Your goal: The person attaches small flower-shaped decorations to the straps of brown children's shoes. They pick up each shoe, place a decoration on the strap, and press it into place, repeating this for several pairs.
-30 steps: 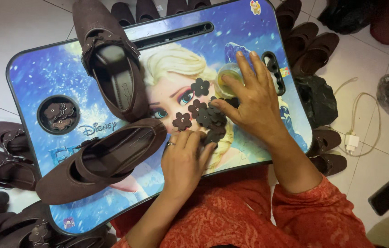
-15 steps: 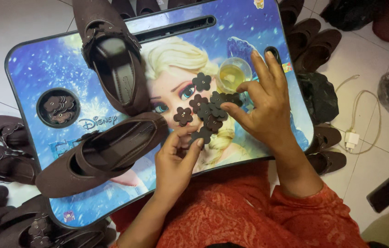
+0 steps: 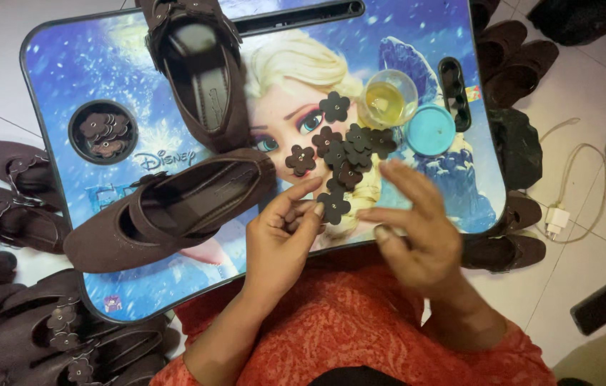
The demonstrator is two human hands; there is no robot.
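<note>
Left hand [image 3: 283,232] fingertips pinched on one brown flower cutout [image 3: 333,207] above the lap tray [image 3: 60,93]; right hand [image 3: 414,229] open, empty.

Two brown shoes [image 3: 174,207], one glue cup [image 3: 387,98], one blue lid [image 3: 430,130].

Orange-red patterned garment [image 3: 360,336] with sleeves pushed up the forearms.

matt suede-like brown shoes [image 3: 174,211], glossy plastic lap tray [image 3: 60,93], clear plastic cup [image 3: 387,99]
</note>
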